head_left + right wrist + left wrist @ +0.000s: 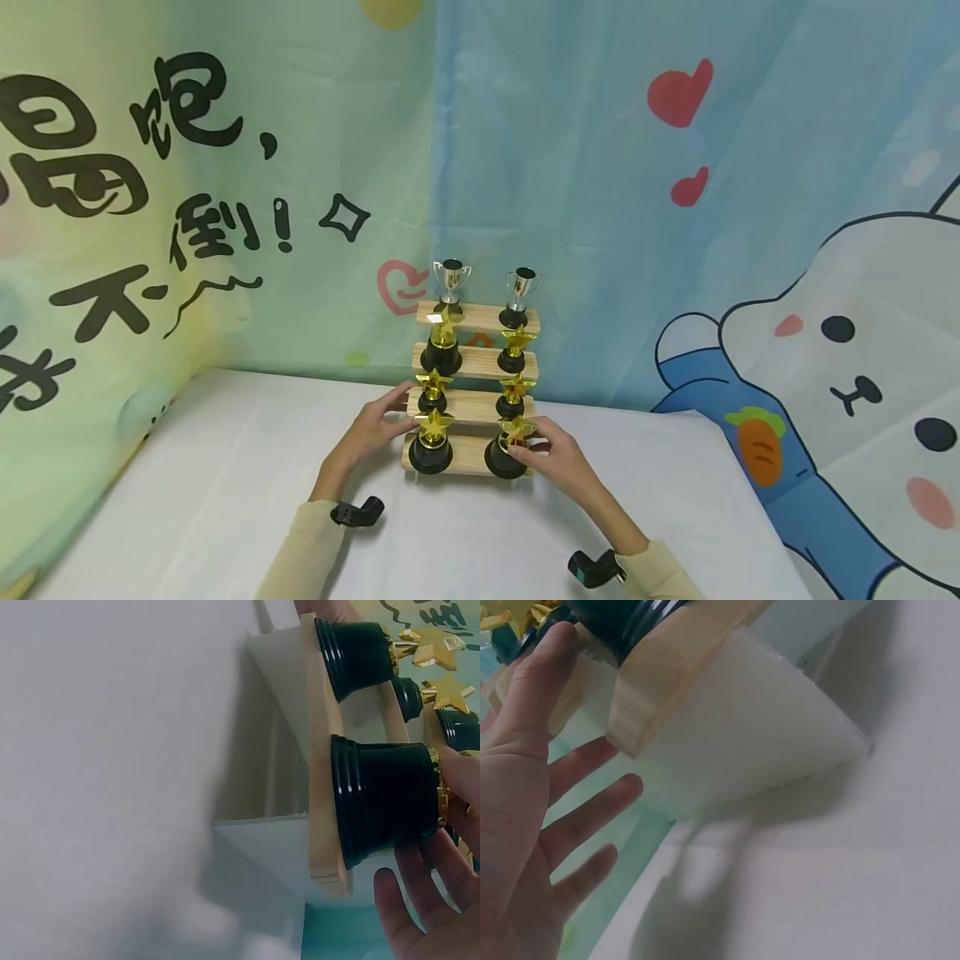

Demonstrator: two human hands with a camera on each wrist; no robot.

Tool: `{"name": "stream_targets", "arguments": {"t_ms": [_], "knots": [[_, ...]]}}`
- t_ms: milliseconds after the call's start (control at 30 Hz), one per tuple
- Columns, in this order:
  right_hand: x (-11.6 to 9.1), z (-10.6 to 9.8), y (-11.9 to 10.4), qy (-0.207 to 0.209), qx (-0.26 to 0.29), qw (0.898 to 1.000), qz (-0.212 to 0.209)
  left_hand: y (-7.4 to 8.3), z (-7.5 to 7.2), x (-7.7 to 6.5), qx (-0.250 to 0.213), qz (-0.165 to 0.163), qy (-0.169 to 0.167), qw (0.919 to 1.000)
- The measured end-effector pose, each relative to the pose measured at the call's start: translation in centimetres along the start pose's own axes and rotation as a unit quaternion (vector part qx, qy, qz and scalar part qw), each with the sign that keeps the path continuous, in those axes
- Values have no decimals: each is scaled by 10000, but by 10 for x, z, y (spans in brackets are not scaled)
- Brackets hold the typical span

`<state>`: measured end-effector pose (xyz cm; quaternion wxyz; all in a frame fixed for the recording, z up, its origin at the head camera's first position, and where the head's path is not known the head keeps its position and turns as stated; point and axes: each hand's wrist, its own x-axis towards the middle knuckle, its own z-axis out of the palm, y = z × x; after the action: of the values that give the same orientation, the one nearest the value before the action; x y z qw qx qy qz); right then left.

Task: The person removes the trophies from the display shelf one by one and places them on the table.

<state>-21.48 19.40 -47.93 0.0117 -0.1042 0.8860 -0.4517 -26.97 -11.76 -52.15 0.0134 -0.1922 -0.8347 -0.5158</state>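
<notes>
A stepped wooden display stand (469, 455) with several tiers holds trophies in two columns. My right hand (561, 460) holds the large gold star trophy (502, 461) at the right of the lowest tier. In the right wrist view, thumb and fingers are at the gold collar above its black base (386, 799), which sits on the wooden board (322, 787). My left hand (375, 425) is at the stand's left side, fingers extended and spread. In the left wrist view, its fingertips are close to the board's end (641, 720). Another star trophy (431, 454) stands at the lowest tier's left.
Silver cups (451, 279) stand on the top tier, and more star trophies (442, 350) fill the tiers between. White side panels (757, 727) support the boards. The stand is on a white-covered table (262, 467), before a printed cloth backdrop (562, 167).
</notes>
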Motion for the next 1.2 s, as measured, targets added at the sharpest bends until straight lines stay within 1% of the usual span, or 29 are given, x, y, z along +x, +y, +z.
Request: {"name": "stream_targets", "arguments": {"t_ms": [67, 133, 200, 267, 367, 433, 567, 733, 867, 1067, 1200], "knots": [[-1, 1, 0, -9, 24, 10000, 18, 7, -1, -4, -87, 45, -1, 10000], [-2, 1, -1, 0, 56, 10000, 24, 10, -1, -5, -191, 82, 23, 9998], [-3, -1, -1, 26, 91, 10000, 2, 7, 2, -4, -206, 64, 61, 9997], [-2, 0, -2, 49, 100, 9999, -22, 0, 4, -3, -186, -16, 102, 9998], [-2, 0, -3, 102, 34, 9999, 3, -11, 5, 0, -119, -124, 93, 9998], [-2, 1, -4, 120, -36, 9999, 40, -15, 5, 1, -134, -183, 68, 9997], [-1, 2, -3, 133, -94, 9999, 19, -17, 4, 2, -141, -223, -2, 9997], [-1, 3, -2, 198, -67, 9998, -48, -15, 3, 1, -211, -397, -108, 9989], [-1, 2, -3, 201, -57, 9998, -79, -16, 2, 1, -168, -377, -143, 9990], [-2, 2, -2, 169, -23, 9998, -106, -15, 0, 3, -129, -167, -184, 9996], [-1, 2, -1, 174, -20, 9998, -100, -15, -1, 5, -121, -156, -217, 9996]]}}
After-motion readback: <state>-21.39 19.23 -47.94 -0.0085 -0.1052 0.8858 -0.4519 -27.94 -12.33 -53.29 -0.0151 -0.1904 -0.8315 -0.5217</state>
